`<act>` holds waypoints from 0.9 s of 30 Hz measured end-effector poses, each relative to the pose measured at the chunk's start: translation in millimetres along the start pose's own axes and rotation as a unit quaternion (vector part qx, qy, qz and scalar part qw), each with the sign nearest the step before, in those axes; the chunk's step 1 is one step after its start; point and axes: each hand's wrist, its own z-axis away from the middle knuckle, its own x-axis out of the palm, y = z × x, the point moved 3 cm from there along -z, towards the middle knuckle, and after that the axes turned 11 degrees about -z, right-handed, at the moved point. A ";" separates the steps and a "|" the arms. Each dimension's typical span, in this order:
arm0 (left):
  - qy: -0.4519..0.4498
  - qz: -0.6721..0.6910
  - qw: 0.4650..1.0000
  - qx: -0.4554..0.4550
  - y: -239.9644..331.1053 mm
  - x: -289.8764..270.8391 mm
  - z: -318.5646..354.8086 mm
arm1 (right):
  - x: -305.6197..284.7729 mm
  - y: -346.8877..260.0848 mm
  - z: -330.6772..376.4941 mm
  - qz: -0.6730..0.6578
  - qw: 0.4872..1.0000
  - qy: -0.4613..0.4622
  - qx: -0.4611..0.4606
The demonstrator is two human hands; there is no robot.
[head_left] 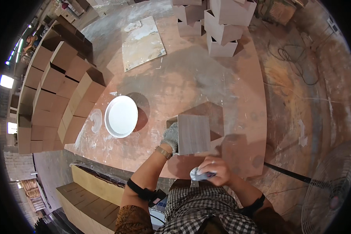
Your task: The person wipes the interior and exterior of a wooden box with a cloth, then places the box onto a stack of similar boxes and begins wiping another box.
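My left hand, in a grey knit glove, reaches into the open left side of a square wooden box and grips its wall. The box has a pale wood-grain face and stands over the near middle of the table. Bare, my right hand is closed around a putty knife just below the box, apart from it. White material covers part of the knife, and its blade points down toward my apron. To the left of the box is a round white tub filled with white paste.
The reddish worktable carries a paste-smeared board at the far side. Stacked boxes stand at the far right. More boxes pile up along the left. A fan is at the lower right, and a cable lies beyond the table's right edge.
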 end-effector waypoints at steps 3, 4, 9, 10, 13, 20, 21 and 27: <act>0.050 -0.123 0.984 0.120 16.4 -13.4 8.1 | -24.8 -7.7 -26.2 -0.146 0.971 0.184 0.037; 0.052 -0.123 0.984 0.119 19.8 -15.3 9.2 | -35.4 -2.4 -43.2 -0.113 0.976 0.184 0.036; 0.018 -0.071 0.994 0.078 47.1 -16.9 2.9 | -59.9 26.6 -103.5 0.039 0.966 0.239 0.086; 0.024 -0.073 0.995 0.071 27.9 -4.7 -3.1 | -51.5 29.0 -111.9 0.060 0.959 0.248 0.124; 0.034 0.188 0.980 0.062 -25.6 34.1 -18.9 | -22.0 12.4 -124.7 0.095 0.979 0.176 0.048; 0.012 -0.098 0.995 0.027 48.0 -19.5 4.1 | 35.5 -7.3 -51.1 -0.033 0.998 -0.038 0.027; 0.015 -0.099 0.995 0.027 42.2 -18.8 4.2 | 37.5 -14.4 -41.9 -0.093 0.989 -0.077 0.089; -0.036 0.259 0.964 -0.051 -81.2 54.1 -14.8 | -10.6 -37.5 -5.2 -0.354 0.909 0.154 0.157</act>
